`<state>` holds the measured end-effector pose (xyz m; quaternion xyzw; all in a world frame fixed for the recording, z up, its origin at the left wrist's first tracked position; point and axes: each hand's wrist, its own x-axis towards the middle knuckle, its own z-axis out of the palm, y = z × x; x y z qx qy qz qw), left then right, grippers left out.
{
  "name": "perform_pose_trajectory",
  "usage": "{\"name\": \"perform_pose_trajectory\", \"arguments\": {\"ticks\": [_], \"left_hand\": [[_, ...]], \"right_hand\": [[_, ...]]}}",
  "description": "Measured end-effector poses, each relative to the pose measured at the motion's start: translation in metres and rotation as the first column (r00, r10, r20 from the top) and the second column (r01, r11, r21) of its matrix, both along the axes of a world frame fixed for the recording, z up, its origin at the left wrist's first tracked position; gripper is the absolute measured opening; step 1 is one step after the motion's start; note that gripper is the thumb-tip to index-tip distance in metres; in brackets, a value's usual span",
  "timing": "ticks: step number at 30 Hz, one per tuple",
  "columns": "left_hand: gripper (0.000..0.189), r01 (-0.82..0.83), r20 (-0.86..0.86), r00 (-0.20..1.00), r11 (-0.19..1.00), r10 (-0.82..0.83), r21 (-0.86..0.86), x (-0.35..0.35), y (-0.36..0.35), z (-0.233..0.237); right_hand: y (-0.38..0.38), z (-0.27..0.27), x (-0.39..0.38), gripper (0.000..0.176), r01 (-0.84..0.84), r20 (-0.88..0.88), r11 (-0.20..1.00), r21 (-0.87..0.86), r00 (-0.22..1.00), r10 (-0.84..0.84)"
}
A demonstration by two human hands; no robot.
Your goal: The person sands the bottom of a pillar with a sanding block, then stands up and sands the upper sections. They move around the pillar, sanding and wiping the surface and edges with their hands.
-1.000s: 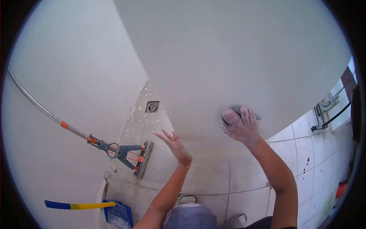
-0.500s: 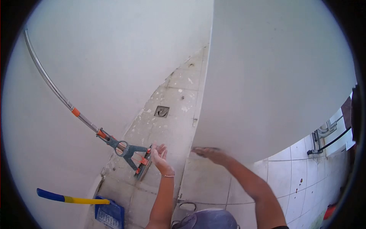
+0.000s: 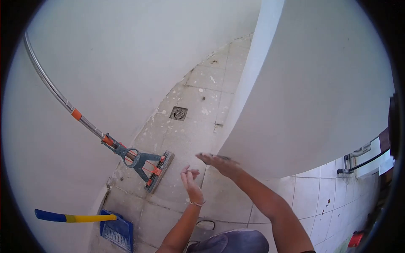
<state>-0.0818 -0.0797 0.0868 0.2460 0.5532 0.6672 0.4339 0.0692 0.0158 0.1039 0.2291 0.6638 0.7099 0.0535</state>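
My left hand [image 3: 192,185], with a bracelet at the wrist, is raised above the floor with its fingers loosely curled and apart, holding nothing. My right hand [image 3: 221,164] is stretched out close to the bottom edge of the white wall [image 3: 320,84]. A thin dark flat thing [image 3: 230,160] shows along its far edge, pressed between palm and wall side; I cannot make out its kind. Left of my left hand stands a sponge mop [image 3: 143,163], its grey head on the floor and its long metal pole leaning on the left wall.
A blue dustpan [image 3: 118,232] with a yellow and blue handle lies at lower left. A square floor drain [image 3: 178,113] sits in the paint-spotted tile floor [image 3: 202,139]. Pipes [image 3: 358,154] and a red object [image 3: 355,239] are at far right.
My right hand has moved left, and my left hand has shifted right and down, bringing the two closer. The view has turned, showing more floor beside the wall's edge.
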Motion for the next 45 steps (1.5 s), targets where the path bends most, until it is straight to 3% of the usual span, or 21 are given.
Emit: {"name": "perform_pose_trajectory", "arguments": {"ticks": [1, 4, 7, 11, 12, 15, 17, 20, 23, 26, 29, 32, 35, 38, 39, 41, 45], "left_hand": [[0.039, -0.029, -0.009, 1.0, 0.999, 0.029, 0.038, -0.005, 0.007, 0.007], [0.045, -0.047, -0.071, 0.996, 0.993, 0.054, 0.109, -0.024, 0.001, 0.009], [0.051, 0.018, -0.135, 0.991, 0.998, -0.01, 0.059, -0.06, -0.014, -0.02], [0.055, 0.006, -0.204, 0.979, 0.995, -0.025, -0.095, -0.059, -0.04, -0.029], [0.055, -0.004, -0.221, 0.975, 0.993, -0.021, -0.115, -0.051, -0.041, -0.027], [0.053, 0.015, -0.4, 0.914, 0.981, 0.065, 0.193, -0.001, -0.03, -0.018], [0.057, 0.179, -0.566, 0.824, 0.938, 0.023, 0.298, 0.031, -0.027, 0.017], [0.064, 0.277, -0.295, 0.911, 0.958, -0.287, -0.075, 0.091, -0.024, -0.002], [0.064, 0.155, -0.163, 0.975, 0.988, -0.152, 0.002, 0.1, 0.011, 0.013], [0.068, 0.047, -0.317, 0.948, 0.978, 0.02, 0.202, 0.087, 0.046, 0.053], [0.073, 0.084, -0.487, 0.859, 0.896, 0.157, 0.437, 0.071, 0.054, 0.098], [0.078, 0.075, -0.437, 0.863, 0.791, 0.254, 0.607, 0.072, 0.052, 0.109], [0.073, 0.174, -0.492, 0.87, 0.916, 0.03, 0.363, 0.091, 0.047, 0.082], [0.073, 0.105, -0.393, 0.919, 0.977, -0.023, 0.188, 0.094, 0.043, 0.027], [0.072, 0.1, -0.316, 0.948, 0.971, -0.026, 0.219, 0.089, 0.038, 0.022], [0.071, 0.041, -0.332, 0.942, 0.968, 0.045, 0.248, 0.072, 0.026, 0.01], [0.07, -0.03, -0.45, 0.884, 0.976, 0.128, 0.217, 0.02, 0.003, -0.017]], "right_hand": [[0.002, -0.014, 0.011, 0.066, -0.004, 0.102, 0.999, 0.036, 0.995, 0.001], [0.002, -0.026, 0.028, 0.068, -0.034, 0.066, 0.999, -0.031, 0.997, 0.036], [-0.014, 0.047, 0.061, 0.068, 0.02, -0.225, 0.998, -0.052, 0.974, -0.031], [-0.034, 0.131, 0.069, 0.069, 0.022, -0.437, 0.987, -0.162, 0.895, -0.091], [-0.035, 0.125, 0.064, 0.07, 0.05, -0.401, 0.982, -0.18, 0.908, -0.12], [-0.025, 0.083, 0.04, 0.074, 0.089, -0.273, 0.975, -0.204, 0.951, -0.143], [-0.021, 0.044, 0.027, 0.076, 0.05, -0.161, 0.973, -0.227, 0.983, -0.088], [-0.019, 0.03, 0.023, 0.081, 0.06, -0.168, 0.974, -0.221, 0.981, -0.098], [-0.022, 0.043, 0.025, 0.074, 0.049, -0.192, 0.983, -0.177, 0.978, -0.083], [-0.024, 0.073, 0.03, 0.066, 0.002, -0.502, 0.982, -0.19, 0.859, -0.099], [-0.027, 0.116, 0.025, 0.062, -0.017, -0.584, 0.978, -0.208, 0.804, -0.11], [-0.021, 0.117, 0.024, 0.07, -0.045, -0.541, 0.989, -0.14, 0.84, -0.038], [-0.021, 0.008, 0.028, 0.074, 0.268, -0.093, 0.955, -0.126, 0.955, -0.28], [-0.022, -0.033, 0.028, 0.077, 0.077, -0.183, 0.974, -0.214, 0.976, -0.117], [-0.011, -0.029, 0.032, 0.075, 0.03, -0.168, 0.99, -0.139, 0.984, -0.053], [-0.007, -0.014, 0.037, 0.073, -0.07, -0.128, 0.997, -0.037, 0.99, 0.065], [-0.023, 0.064, 0.066, 0.067, -0.021, -0.283, 0.989, -0.145, 0.959, -0.021]]}}
